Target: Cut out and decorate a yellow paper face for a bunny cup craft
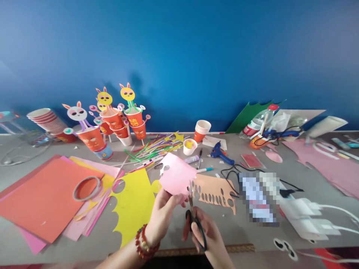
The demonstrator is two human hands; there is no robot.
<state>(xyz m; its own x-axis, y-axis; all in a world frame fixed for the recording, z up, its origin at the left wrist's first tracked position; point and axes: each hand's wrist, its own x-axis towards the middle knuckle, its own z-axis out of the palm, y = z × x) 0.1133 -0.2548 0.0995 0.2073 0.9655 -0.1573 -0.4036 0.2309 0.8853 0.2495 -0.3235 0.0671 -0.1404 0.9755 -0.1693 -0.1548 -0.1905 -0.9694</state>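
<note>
My left hand (165,207), with a beaded bracelet at the wrist, pinches the lower edge of a pink sheet of paper (178,173) above the table. Curved notches are cut out of that sheet along its left and lower right edges. In my right hand (206,228) is a pair of scissors (192,213) with black handles, fingers through the loops. Its blades point up and away, at the pink paper's lower right edge. Flat on the table, a yellow sheet with scalloped edges (134,201) lies to the left and a peach sheet with leaf-shaped holes (211,190) to the right.
Red paper cups with bunny-faced figures (89,136) stand at back left. Coloured paper (47,198) with a tape roll (86,188) lies left. Behind my hands are pipe cleaners (157,145) and a blue glue gun (221,153). Plugged chargers (305,213) and cables lie right.
</note>
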